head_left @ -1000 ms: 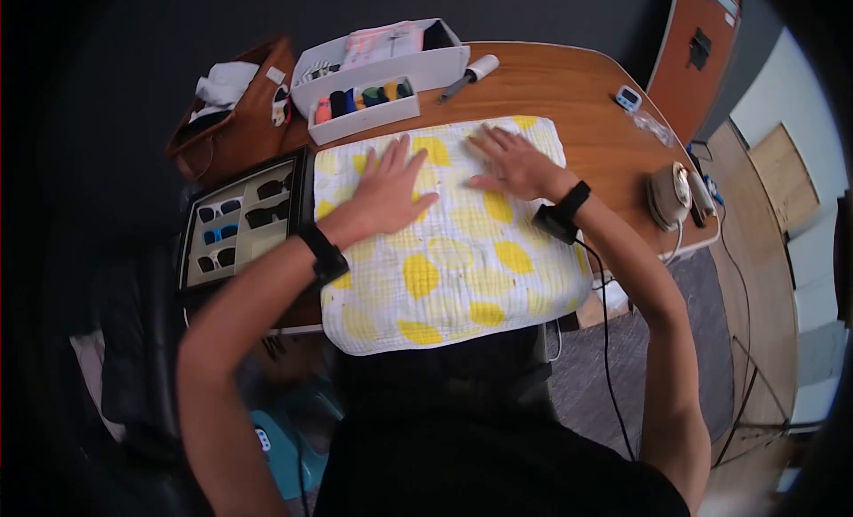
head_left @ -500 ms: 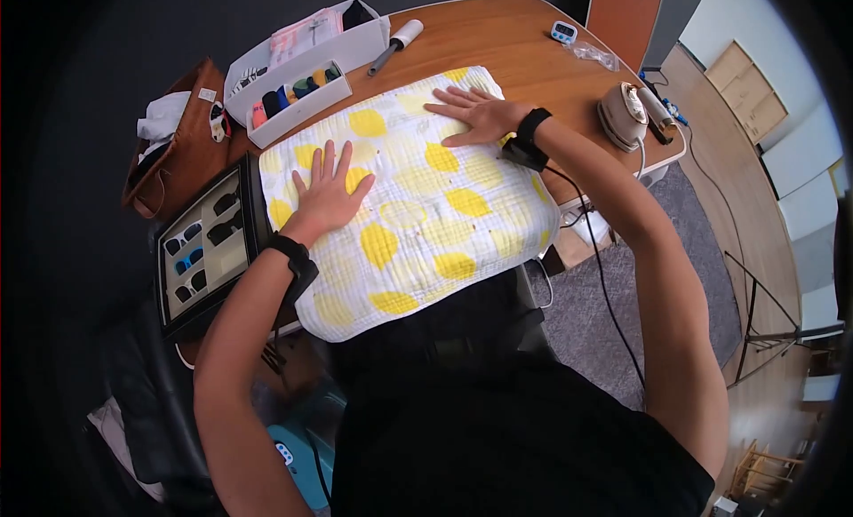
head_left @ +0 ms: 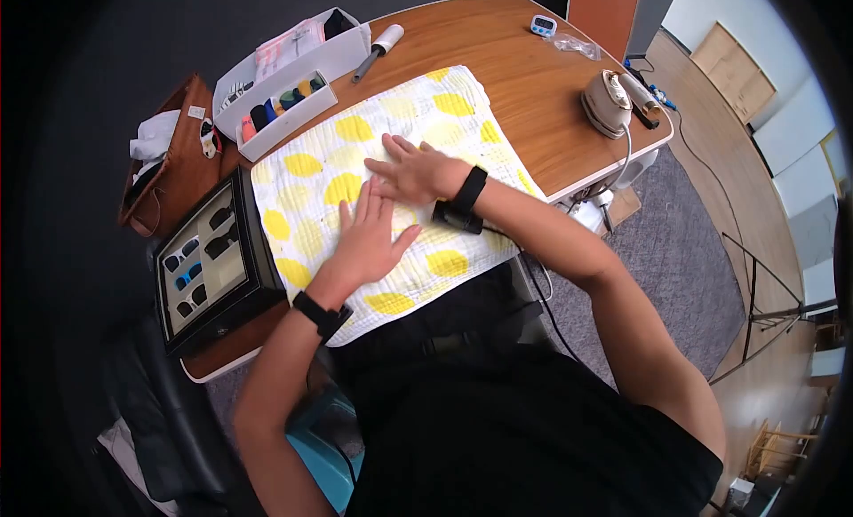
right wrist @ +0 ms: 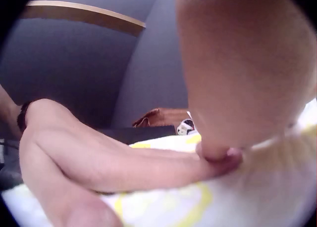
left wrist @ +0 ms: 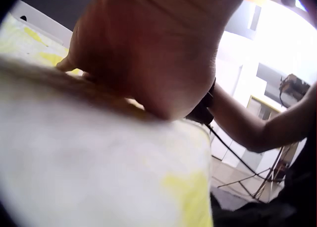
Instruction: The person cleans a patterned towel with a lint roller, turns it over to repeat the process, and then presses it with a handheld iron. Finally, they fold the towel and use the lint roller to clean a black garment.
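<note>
Head view | left hand [head_left: 369, 243]: we rest it on the cloth [head_left: 298, 197], fingers straight, thumb apart, gripping nothing | right hand [head_left: 416, 174]: ours too lies on it, fingers extended, ungripping, touching the left fingertips | cloth: beneath both hands | case [head_left: 258, 259]: left of left hand

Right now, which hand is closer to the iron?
The right hand. It rests on the lemon cloth, with part of the table between the cloth and the iron. The left hand is on the cloth too, but farther from the iron.
</note>
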